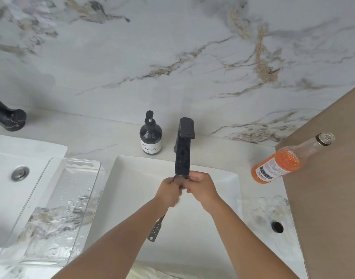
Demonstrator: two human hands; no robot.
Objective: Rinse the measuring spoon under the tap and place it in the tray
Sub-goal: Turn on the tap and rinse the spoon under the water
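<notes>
Both hands meet right under the spout of the black tap (182, 156), over the white sink (223, 178). My left hand (168, 191) grips the dark measuring spoon (155, 229), whose perforated handle sticks out below the hand toward me. The spoon's bowl is hidden between the hands. My right hand (200, 187) is closed against the spoon's upper end, fingers curled around it. Water flow cannot be made out clearly. The clear plastic tray (51, 172), wet with droplets, lies on the counter left of the sink.
A dark soap pump bottle (150, 137) stands behind the sink, left of the tap. An orange drink bottle (283, 161) stands at the right by a brown panel (334, 198). A second sink (3, 178) and black tap (9, 117) are far left.
</notes>
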